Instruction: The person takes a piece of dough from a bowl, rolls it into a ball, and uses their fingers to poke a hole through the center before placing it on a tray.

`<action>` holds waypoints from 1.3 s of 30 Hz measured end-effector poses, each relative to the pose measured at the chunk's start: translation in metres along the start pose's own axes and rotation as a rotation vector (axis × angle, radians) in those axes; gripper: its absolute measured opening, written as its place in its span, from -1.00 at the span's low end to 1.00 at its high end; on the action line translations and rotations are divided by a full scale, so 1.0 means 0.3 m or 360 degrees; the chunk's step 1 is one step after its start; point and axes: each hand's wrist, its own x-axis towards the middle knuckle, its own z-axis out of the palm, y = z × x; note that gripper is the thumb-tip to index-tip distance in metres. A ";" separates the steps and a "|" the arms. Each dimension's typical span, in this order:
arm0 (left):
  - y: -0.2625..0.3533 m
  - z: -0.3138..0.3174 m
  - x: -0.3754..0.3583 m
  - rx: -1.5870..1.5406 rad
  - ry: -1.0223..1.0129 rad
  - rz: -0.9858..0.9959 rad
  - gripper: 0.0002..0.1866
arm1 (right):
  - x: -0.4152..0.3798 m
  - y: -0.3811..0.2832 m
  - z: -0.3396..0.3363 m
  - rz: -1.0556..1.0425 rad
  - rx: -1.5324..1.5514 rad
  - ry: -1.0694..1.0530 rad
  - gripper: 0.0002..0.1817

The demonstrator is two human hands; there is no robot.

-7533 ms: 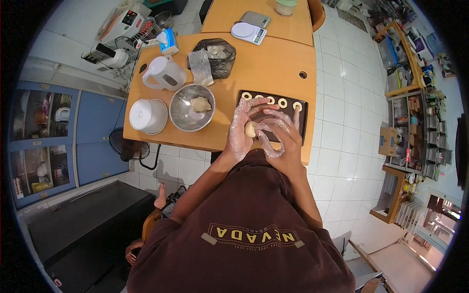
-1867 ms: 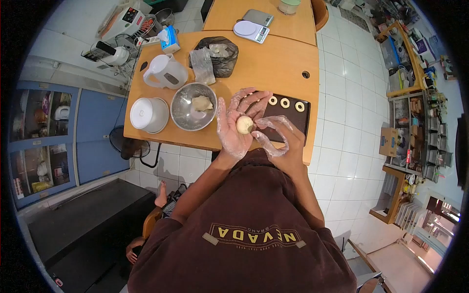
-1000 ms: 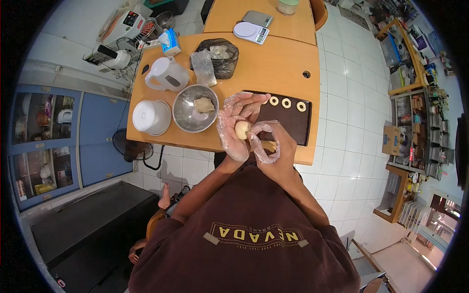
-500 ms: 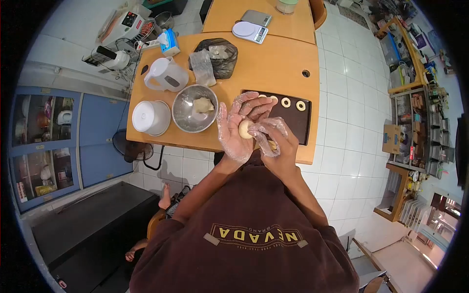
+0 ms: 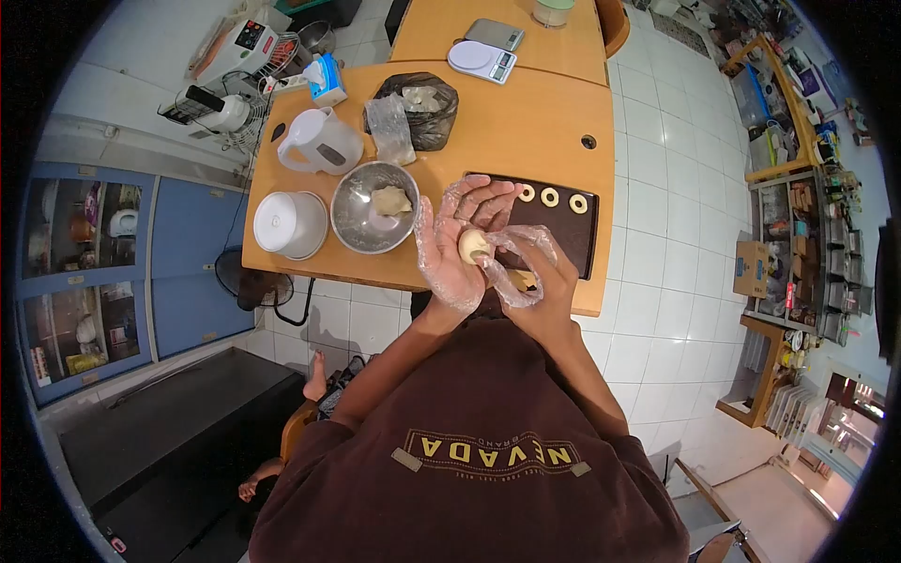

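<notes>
A pale ball of dough [image 5: 472,244] rests on the palm of my left hand [image 5: 454,258], which faces up with its fingers stretched out. My right hand [image 5: 535,267] bends over it, thumb and fingers curled with their tips at the dough's lower right side. A darker patch shows on the dough near those fingertips. Both hands wear clear plastic gloves dusted with white. Behind them lies a dark baking tray [image 5: 552,235] with several dough rings along its far edge; my hands cover part of it.
Left of my hands stand a metal bowl [image 5: 352,230] with a dough lump [image 5: 390,201], a white tub [image 5: 286,225] and a white kettle [image 5: 324,141]. Farther back lie a black plastic bag [image 5: 434,122] and a white kitchen scale [image 5: 481,59]. Another person's foot [image 5: 316,377] shows lower left.
My right fingers have shifted slightly on the dough, and a dark patch now shows on it. My left hand stays nearly in place, palm up.
</notes>
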 end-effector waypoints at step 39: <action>0.042 -0.006 0.037 -0.0082 0.0111 -0.0739 -0.36 | 0.009 0.067 -0.072 0.0035 -0.0116 -0.0287 -0.59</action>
